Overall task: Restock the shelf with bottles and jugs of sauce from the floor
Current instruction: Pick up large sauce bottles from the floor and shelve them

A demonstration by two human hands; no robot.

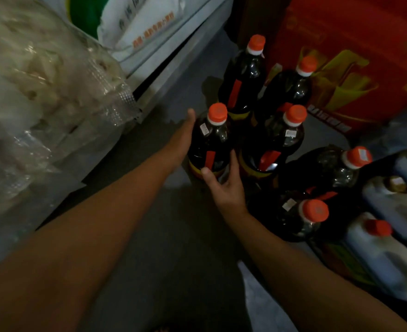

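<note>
Several dark sauce bottles with orange caps stand on the grey floor. The nearest-left bottle [212, 142] is held between both hands. My left hand [183, 137] lies against its left side, thumb up by the bottle's shoulder. My right hand [224, 183] cups its lower right side, thumb on the label and fingers reaching between it and the neighbouring bottle [276, 144]. Two more bottles [243, 77] stand behind, two others [303, 219] lie toward the right. White jugs [384, 255] sit at the far right, one with an orange cap.
The grey shelf edge [173, 65] runs diagonally at upper left, with white sacks [145, 22] on it. Clear plastic bags [42, 92] bulge out at the left. A red carton [356, 56] stands behind the bottles. Bare floor [173, 236] lies between my arms.
</note>
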